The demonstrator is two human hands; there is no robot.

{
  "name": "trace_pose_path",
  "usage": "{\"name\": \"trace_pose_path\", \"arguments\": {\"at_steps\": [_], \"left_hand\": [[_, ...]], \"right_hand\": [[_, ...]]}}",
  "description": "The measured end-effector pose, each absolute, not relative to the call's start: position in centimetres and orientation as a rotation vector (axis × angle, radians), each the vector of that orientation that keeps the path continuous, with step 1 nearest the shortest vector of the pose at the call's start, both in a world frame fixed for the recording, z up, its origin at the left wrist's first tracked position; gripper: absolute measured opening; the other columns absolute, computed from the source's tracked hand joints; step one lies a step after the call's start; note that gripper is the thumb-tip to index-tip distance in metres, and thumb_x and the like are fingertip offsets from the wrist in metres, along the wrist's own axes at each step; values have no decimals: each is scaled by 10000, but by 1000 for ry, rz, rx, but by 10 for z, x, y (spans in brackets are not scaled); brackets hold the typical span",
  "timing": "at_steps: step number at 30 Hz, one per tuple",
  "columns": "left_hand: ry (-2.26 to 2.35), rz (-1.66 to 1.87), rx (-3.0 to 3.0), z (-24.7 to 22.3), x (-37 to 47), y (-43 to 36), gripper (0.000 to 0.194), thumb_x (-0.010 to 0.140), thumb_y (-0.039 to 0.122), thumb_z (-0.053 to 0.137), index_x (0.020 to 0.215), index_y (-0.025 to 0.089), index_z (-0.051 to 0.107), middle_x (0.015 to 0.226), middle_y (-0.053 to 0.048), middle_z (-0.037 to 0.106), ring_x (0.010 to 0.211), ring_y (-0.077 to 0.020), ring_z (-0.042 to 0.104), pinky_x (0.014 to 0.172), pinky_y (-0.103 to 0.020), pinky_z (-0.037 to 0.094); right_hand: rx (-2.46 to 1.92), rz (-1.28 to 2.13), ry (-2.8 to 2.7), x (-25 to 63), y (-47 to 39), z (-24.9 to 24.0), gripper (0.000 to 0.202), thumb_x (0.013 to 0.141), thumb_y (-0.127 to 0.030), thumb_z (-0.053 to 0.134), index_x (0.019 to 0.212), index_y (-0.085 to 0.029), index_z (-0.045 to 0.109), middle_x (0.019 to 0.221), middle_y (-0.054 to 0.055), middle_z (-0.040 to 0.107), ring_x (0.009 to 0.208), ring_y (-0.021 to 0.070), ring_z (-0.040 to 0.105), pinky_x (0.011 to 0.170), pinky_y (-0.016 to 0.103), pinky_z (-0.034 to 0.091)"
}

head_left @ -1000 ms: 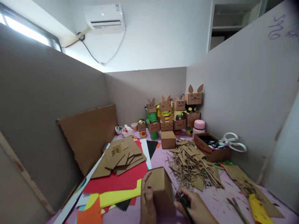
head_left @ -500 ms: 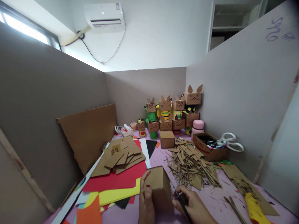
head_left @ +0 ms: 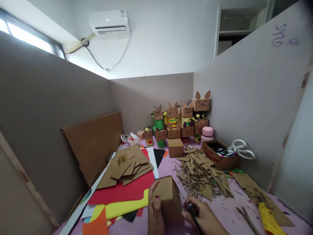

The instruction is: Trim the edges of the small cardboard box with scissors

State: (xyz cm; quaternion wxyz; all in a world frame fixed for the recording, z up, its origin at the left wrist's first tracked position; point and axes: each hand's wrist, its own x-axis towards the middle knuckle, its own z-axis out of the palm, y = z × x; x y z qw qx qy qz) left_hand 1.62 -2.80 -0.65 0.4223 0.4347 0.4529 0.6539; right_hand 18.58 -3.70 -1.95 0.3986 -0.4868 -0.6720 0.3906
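A small brown cardboard box (head_left: 171,207) stands at the near edge of the purple table, its top face towards me. My left hand (head_left: 156,210) holds it from the left, thumb with a red nail on the near side and fingers along the left edge. On the box's right side, my right hand (head_left: 197,212) grips a thin dark tool (head_left: 193,217) with a pointed end, close to the box's right edge. Whether the tip touches the cardboard I cannot tell. The box's underside is hidden.
Cardboard scraps (head_left: 200,169) are heaped beyond my right hand. Cardboard sheets (head_left: 129,163) lie on coloured paper at left. Behind stand box-headed figures (head_left: 173,114), a plain box (head_left: 175,148) and a pink bottle (head_left: 207,133). A supply box (head_left: 220,160) and yellow tool (head_left: 267,218) are at right.
The view has tilted slightly, so everything sits a little lower in the picture. Both hands keep their hold, with hardly any movement against the box.
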Motion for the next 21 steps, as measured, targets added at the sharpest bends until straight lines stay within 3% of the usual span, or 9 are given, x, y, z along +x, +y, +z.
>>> {"name": "trace_pose_path", "arguments": {"at_steps": [6, 14, 21], "left_hand": [[1142, 1630, 1108, -11, 16, -25, 606, 823, 612, 418, 1263, 205, 513, 1176, -116, 660, 1109, -307, 611, 998, -470, 447], [1142, 1653, 1066, -10, 18, -26, 575, 823, 602, 439, 1223, 198, 530, 1328, -128, 554, 1223, -318, 517, 1063, -494, 365], [1123, 1674, 1049, -8, 20, -27, 586, 803, 611, 460, 1206, 193, 544, 1291, -139, 574, 1204, -342, 521, 1039, -518, 370]], "right_hand": [[-1234, 988, -1707, 186, -37, -20, 274, 737, -448, 623, 748, -205, 497, 574, -73, 395, 552, 125, 351, 514, 242, 274], [-1218, 992, -1707, 188, -37, -24, 273, 751, -448, 604, 761, -192, 509, 590, -67, 411, 565, 127, 362, 526, 243, 287], [-1226, 993, -1705, 188, -36, -22, 266, 743, -440, 602, 765, -190, 512, 590, -69, 411, 567, 127, 358, 527, 241, 288]]}}
